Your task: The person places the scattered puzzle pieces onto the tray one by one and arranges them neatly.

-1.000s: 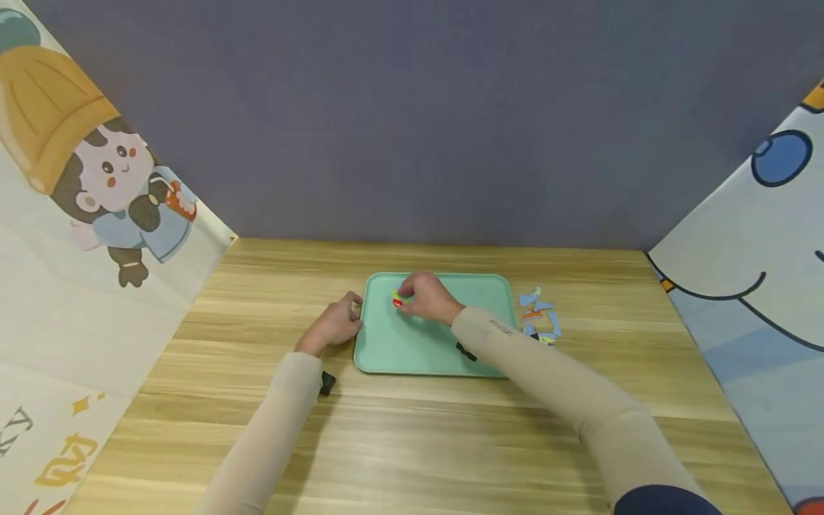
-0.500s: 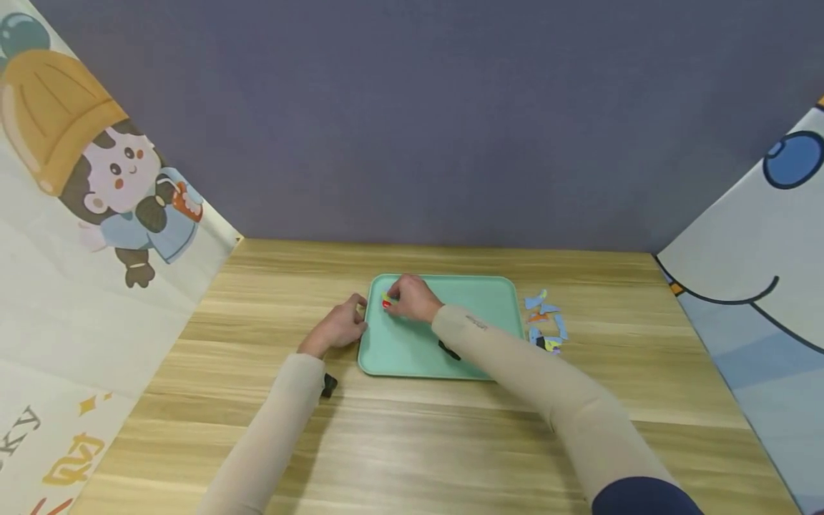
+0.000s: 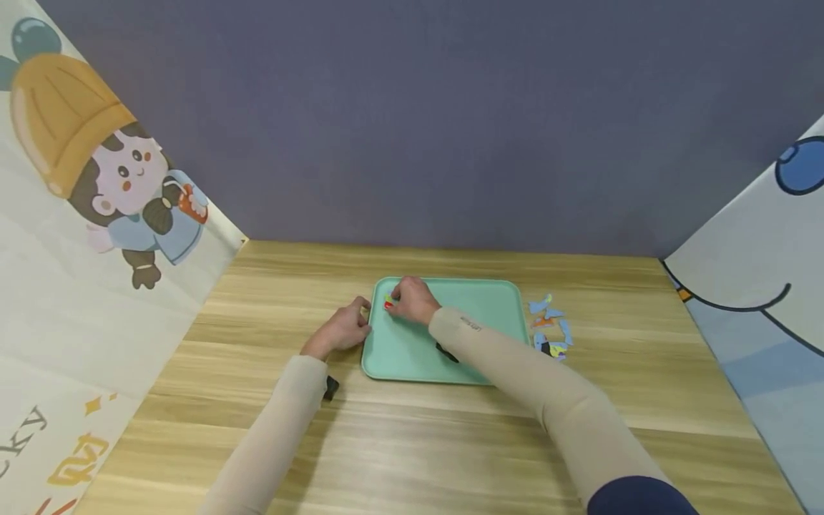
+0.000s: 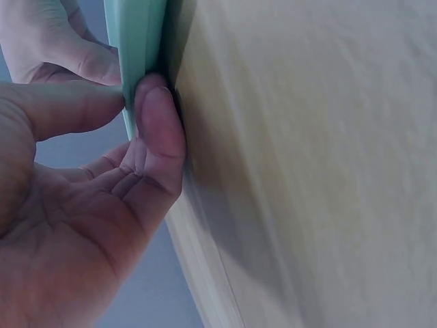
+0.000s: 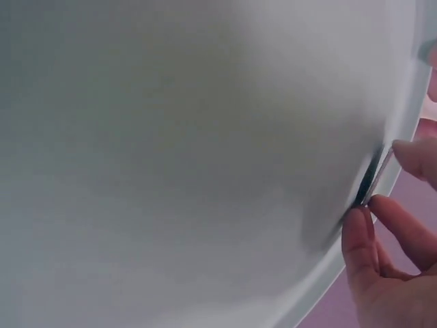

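Note:
A pale green tray point(image 3: 476, 300) lies on the wooden table. In the left wrist view my left hand point(image 4: 89, 205) pinches the tray rim point(image 4: 142, 34) between thumb and fingers, at its left side. Over the tray's far left corner area, my right hand point(image 3: 416, 302) pinches a small flat puzzle piece point(image 3: 388, 303) with red and yellow-green on it. Seen from the right wrist, the piece point(image 5: 381, 176) stands edge-on between thumb and fingertips, close over the tray floor near the rim. Part of the piece is hidden by the fingers.
Several loose puzzle pieces point(image 3: 548, 350), blue, orange, black and yellow, lie on the table point(image 3: 412, 443) just right of the tray. A dark grey wall panel point(image 3: 438, 129) stands behind the table, with printed panels at both sides.
My right hand has moved left across the tray with the puzzle piece, then hardly moved in the last half second. My left hand stays at the tray's left rim. The view has shifted slightly.

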A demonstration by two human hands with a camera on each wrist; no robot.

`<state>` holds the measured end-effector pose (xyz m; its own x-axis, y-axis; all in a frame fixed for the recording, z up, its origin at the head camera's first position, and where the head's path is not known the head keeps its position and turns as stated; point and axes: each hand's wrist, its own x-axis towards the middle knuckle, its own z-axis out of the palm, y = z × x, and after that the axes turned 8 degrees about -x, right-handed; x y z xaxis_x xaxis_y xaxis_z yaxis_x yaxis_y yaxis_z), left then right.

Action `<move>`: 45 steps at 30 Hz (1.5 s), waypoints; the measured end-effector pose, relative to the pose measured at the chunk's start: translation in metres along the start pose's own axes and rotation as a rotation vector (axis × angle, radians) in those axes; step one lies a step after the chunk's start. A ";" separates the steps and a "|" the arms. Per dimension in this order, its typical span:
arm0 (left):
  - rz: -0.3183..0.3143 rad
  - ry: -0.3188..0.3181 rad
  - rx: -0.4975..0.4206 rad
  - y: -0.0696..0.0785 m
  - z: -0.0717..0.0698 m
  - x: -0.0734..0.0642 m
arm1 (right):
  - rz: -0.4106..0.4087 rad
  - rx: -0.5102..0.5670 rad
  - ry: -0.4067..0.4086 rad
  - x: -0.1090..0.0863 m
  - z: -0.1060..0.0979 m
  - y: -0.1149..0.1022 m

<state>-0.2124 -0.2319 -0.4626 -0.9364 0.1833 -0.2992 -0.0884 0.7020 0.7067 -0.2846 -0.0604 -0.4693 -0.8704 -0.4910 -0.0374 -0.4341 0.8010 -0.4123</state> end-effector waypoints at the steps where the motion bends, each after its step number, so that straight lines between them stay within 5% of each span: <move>1: 0.003 -0.002 -0.002 0.000 0.000 0.000 | 0.006 -0.002 -0.001 0.000 0.000 0.000; 15: 0.003 -0.014 -0.047 -0.003 -0.002 0.002 | -0.062 0.032 -0.030 -0.004 -0.005 0.004; 29: 0.002 0.016 -0.075 -0.001 0.000 0.009 | -0.130 0.056 0.005 -0.038 -0.041 0.063; 45: 0.016 0.019 -0.066 -0.003 0.001 0.009 | -0.008 0.158 0.135 -0.088 -0.090 0.141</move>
<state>-0.2201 -0.2315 -0.4680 -0.9442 0.1806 -0.2756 -0.0950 0.6518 0.7524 -0.2903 0.1267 -0.4419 -0.8947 -0.4386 0.0844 -0.4088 0.7281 -0.5502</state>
